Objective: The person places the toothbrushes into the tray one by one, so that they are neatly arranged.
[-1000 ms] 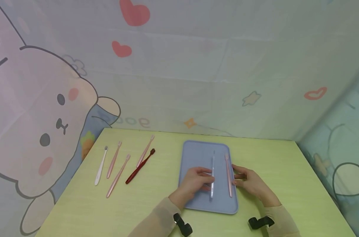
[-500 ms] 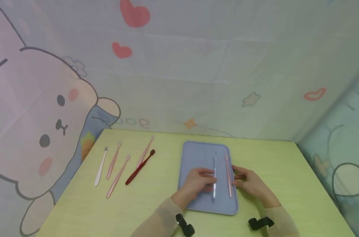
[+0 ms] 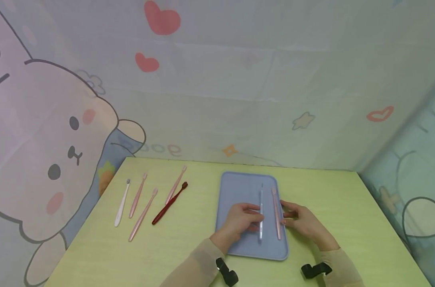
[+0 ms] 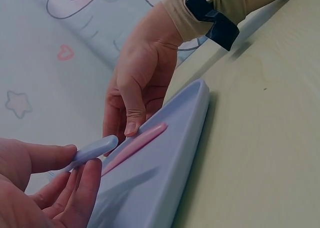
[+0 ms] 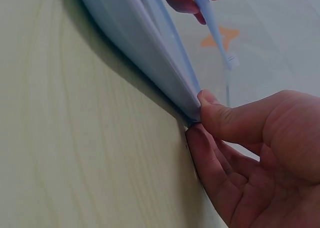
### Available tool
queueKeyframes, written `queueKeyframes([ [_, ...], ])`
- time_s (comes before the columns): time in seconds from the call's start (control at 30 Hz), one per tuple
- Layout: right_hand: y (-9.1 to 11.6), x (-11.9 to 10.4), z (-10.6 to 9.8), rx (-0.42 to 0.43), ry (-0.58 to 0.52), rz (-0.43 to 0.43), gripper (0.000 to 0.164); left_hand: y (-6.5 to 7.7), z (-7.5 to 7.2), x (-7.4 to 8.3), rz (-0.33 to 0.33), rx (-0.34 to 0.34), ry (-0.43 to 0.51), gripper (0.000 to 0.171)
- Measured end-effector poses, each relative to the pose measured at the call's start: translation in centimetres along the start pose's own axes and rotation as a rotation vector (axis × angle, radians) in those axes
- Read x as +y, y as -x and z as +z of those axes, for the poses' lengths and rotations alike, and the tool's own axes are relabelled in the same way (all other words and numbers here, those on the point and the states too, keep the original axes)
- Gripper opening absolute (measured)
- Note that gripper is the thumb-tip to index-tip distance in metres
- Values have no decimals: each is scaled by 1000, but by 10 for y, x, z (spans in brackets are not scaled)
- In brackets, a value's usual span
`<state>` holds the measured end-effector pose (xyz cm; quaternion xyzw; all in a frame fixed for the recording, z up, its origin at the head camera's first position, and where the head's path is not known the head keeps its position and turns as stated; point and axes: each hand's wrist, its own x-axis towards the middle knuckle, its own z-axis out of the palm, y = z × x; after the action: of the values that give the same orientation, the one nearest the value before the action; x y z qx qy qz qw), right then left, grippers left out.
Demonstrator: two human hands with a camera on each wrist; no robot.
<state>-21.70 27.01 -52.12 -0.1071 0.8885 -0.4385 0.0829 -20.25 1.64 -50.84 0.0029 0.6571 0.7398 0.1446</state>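
Observation:
My left hand (image 3: 239, 219) pinches a pale blue toothbrush (image 3: 261, 231) by its handle between thumb and fingers. It holds the brush above the blue tray (image 3: 239, 185), and a shadow falls on the tray floor in the left wrist view. Inside the tray, along its right side, lies a pink toothbrush (image 3: 276, 217), roughly parallel to the held one. At the tray's right edge, my right hand (image 3: 303, 223) grips the rim. The right wrist view shows the thumb (image 5: 215, 115) on the rim, with the other fingers lower down at the tray's outer side.
Left of the tray, several toothbrushes lie on the yellow-green table (image 3: 199, 247): a white one (image 3: 122, 205), pink ones (image 3: 143, 215) and a dark red one (image 3: 168, 205) overlapping a pink one. A patterned cloth (image 3: 217, 79) hangs behind the table.
My left hand has shifted slightly to the right with the pale blue toothbrush, closer to the pink one in the tray. The right hand stays at the tray's rim.

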Motion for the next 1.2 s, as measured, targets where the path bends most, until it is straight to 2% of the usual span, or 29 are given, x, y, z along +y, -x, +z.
queueKeyframes([
  [0.6,1,-3,1,8,-12,16,69,-11,23,-4,-32,34,-36,33],
  [0.87,0,-2,1,7,-8,17,70,-11,28,-8,-30,72,-74,31],
  [1.2,1,-3,0,-5,-19,14,70,-9,31,-6,-30,85,-118,33],
])
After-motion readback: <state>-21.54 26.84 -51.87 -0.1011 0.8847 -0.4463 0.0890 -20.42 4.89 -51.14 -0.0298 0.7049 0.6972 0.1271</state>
